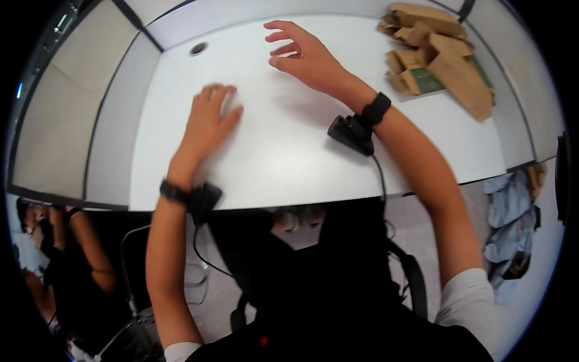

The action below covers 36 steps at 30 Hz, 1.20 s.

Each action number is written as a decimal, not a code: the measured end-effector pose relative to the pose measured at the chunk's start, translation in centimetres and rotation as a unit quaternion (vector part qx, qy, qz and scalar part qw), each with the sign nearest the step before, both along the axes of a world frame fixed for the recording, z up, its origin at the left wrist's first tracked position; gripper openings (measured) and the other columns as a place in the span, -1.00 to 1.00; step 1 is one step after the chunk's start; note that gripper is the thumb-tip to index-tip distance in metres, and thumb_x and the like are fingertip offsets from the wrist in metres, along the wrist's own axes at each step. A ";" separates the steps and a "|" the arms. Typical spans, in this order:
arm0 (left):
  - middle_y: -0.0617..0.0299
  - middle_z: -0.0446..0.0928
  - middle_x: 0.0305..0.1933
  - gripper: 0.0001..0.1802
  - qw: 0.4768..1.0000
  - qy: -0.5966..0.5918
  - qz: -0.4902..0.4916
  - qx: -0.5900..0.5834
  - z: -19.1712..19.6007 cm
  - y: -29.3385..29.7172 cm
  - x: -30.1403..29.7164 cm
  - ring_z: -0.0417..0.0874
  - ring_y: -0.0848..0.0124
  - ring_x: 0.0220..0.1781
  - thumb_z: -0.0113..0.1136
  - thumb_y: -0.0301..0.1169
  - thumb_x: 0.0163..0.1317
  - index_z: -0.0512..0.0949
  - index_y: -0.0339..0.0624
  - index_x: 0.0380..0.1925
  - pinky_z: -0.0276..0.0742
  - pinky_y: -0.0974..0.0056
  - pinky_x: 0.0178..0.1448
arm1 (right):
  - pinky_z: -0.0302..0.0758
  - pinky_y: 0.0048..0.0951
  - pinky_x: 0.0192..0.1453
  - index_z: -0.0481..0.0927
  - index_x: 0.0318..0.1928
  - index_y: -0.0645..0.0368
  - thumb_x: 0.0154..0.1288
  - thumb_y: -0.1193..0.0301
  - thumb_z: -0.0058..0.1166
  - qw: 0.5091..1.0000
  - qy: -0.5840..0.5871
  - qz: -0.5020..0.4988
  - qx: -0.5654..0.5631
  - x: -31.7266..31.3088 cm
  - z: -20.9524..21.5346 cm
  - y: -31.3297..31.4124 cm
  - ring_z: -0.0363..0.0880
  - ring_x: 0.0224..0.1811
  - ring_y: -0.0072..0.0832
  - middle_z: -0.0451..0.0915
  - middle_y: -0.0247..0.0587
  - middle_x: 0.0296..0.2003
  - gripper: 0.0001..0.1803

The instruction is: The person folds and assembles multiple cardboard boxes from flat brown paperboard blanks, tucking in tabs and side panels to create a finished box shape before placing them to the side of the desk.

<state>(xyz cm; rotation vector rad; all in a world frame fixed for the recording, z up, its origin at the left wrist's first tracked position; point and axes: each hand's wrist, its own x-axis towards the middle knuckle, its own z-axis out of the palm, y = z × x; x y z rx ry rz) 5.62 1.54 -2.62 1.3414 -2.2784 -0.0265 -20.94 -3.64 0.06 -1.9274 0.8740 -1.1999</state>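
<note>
My left hand is over the left part of the white desk, palm down with its fingers apart and nothing in it. Farther forward, near the desk's far middle, my right hand is raised with curved, parted fingers and holds nothing. Its shadow falls on the desk. A heap of brown paper bags or folded cardboard lies at the far right corner, to the right of my right hand. A green piece shows among the brown ones.
Grey partition panels enclose the desk at the back and sides. A round cable hole is at the far left. Black devices with cables are strapped to both my wrists. Another person is at the lower left.
</note>
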 end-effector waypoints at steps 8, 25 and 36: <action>0.04 0.57 0.16 -0.66 0.982 0.068 0.162 -0.073 -3.2 -11.1 -2.4 0.51 -0.07 0.19 0.31 -0.21 0.19 0.68 0.04 -0.02 0.49 -0.06 0.28 | 0.42 -0.10 0.39 0.50 0.34 0.05 0.18 0.28 0.39 0.752 0.443 -0.425 -0.239 -19.7 2.2 2.2 0.45 0.30 0.04 0.49 -0.01 0.30 -0.31; 0.07 0.60 0.04 -0.69 0.980 0.103 0.154 -0.076 -3.7 -10.7 -4.1 0.56 0.02 0.12 0.30 -0.23 0.17 0.68 -0.02 -0.09 0.48 -0.02 0.21 | 0.64 0.02 -0.02 0.62 -0.12 0.16 0.31 0.33 0.21 0.507 0.698 -0.505 0.000 -38.9 8.3 0.2 0.70 -0.05 0.13 0.70 0.17 -0.08 -0.79; 0.06 0.59 0.15 -0.61 0.874 0.474 0.075 0.079 -1.6 -9.7 -2.4 0.67 0.16 0.09 0.21 -0.07 0.39 0.62 -0.03 0.07 0.51 0.09 0.24 | 0.57 -0.46 -0.03 0.57 -0.05 0.19 0.09 0.70 0.26 0.811 0.224 -0.134 -0.524 -2.1 14.5 5.0 0.64 -0.17 -0.32 0.62 -0.21 -0.18 -0.62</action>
